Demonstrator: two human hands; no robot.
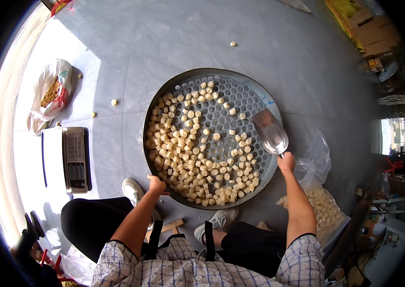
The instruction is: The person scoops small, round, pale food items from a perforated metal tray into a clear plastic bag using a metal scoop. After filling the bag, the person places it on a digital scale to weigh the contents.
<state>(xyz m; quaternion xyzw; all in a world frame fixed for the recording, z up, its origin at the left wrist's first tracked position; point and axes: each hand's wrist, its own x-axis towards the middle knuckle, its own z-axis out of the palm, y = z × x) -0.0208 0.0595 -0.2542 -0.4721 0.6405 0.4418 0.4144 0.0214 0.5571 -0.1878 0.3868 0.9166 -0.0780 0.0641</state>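
A large round metal sieve with a floor full of round holes lies in front of me. Short, pale yellow cylindrical pieces are heaped along its left and near sides, with a few scattered over the far part. My left hand grips the sieve's rim at the near left, some fingers hidden by the edge. At the right rim, my right hand is closed around the handle of a metal scoop. The scoop's broad pan reaches over the right side of the sieve, and no pieces show in it.
A clear plastic bag of similar pale pieces stands at the near right. On the left are a digital scale and a white plastic bag with yellowish contents. Stray pieces dot the grey floor. Cardboard boxes line the far right.
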